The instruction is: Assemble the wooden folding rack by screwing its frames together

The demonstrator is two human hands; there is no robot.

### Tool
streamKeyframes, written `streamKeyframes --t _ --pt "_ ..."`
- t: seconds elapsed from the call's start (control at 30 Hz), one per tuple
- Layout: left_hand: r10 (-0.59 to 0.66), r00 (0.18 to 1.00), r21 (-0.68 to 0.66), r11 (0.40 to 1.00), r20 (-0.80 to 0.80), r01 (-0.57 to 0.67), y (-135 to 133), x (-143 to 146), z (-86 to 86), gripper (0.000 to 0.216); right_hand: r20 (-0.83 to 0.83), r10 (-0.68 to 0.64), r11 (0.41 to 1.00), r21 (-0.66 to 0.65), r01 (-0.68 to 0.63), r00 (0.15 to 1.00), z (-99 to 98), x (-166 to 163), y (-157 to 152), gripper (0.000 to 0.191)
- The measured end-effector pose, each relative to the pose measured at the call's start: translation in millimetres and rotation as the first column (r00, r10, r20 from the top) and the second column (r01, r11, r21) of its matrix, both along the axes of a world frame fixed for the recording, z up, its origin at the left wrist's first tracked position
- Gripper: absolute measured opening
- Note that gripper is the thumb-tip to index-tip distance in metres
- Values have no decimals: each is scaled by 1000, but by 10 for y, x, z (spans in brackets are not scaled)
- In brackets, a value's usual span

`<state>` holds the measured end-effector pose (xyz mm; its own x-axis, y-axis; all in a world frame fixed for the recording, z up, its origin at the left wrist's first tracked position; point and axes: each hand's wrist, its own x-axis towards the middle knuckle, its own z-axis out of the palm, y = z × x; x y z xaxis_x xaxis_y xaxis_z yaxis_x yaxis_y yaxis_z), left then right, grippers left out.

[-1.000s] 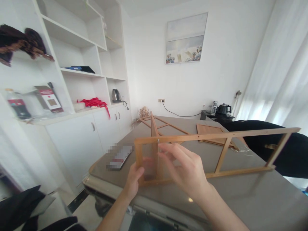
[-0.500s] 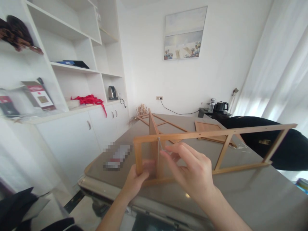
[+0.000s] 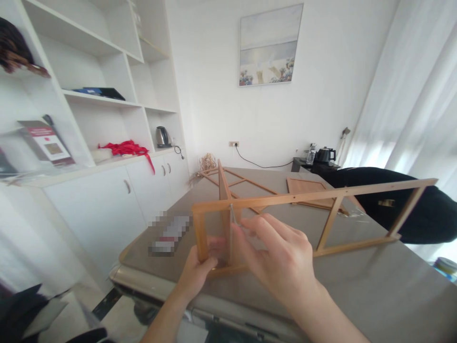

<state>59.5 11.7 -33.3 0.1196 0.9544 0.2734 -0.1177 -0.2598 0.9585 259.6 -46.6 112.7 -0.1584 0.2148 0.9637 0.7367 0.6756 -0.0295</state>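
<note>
A long wooden ladder-like frame (image 3: 278,199) lies on its side edge across the table, with a wooden panel (image 3: 224,188) set crosswise near its left end. My left hand (image 3: 200,271) is wrapped round the frame's left end piece, low down, some fingers behind the wood. Pinched between thumb and fingers of my right hand (image 3: 278,247) is a thin metal Allen key (image 3: 233,214). Its tip meets the upper rail where the panel joins. The fastener there is too small to make out.
Behind stand another wooden frame (image 3: 250,186) and a wooden panel (image 3: 310,190) on the grey table (image 3: 350,281). A black bag-like object (image 3: 382,209) sits at right. A blurred-out packet (image 3: 171,233) lies at left. White shelving (image 3: 107,114) lines the left wall.
My view has shifted slightly, so everything sits a little further left and up. Both hands keep their holds; the key remains at the same joint, with my right hand turned slightly.
</note>
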Motion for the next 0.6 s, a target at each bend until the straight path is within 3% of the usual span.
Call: streamKeyframes --t 0.37,0.6 --pt "-40 999 -4 999 -3 40 -4 4 22 47 -16 -53 997 -49 52 998 -50 -50 3 33" --pt "14 998 -49 999 55 -11 -25 22 -14 47 -25 -19 994 -104 16 999 11 -54 -31 15"
